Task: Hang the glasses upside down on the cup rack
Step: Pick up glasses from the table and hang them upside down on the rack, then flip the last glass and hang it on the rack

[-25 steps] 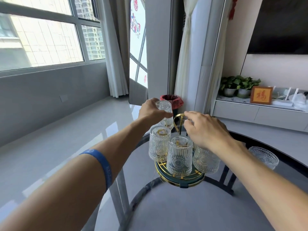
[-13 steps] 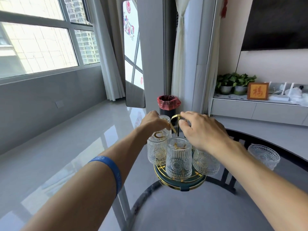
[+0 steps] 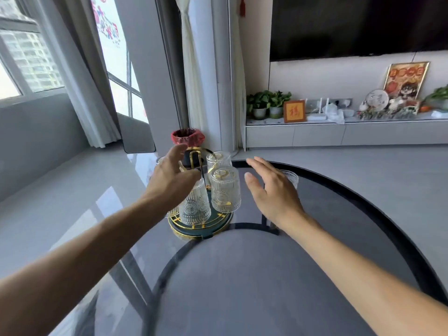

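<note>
The cup rack [image 3: 201, 230] has a dark green round base with gold trim and a gold handle at the top. It stands on the left part of the glass table [image 3: 344, 214]. Several ribbed clear glasses hang upside down on it, among them a front right glass [image 3: 225, 192], a front glass [image 3: 195, 207] and a back glass [image 3: 219, 160]. My left hand [image 3: 173, 180] hovers over the rack's left side, fingers spread, holding nothing and hiding part of the rack. My right hand [image 3: 271, 190] is flat and open just right of the rack, apart from the glasses.
A ribbed glass bowl [image 3: 292, 178] sits on the table behind my right hand. A bin with a red liner [image 3: 188, 137] stands on the floor beyond the rack. A low white cabinet [image 3: 339, 134] with plants and ornaments runs along the far wall.
My left hand has let go of the glass it was lowering onto the rack and opened. My right hand has left the rack's handle and moved right, open. The camera has swung right.
</note>
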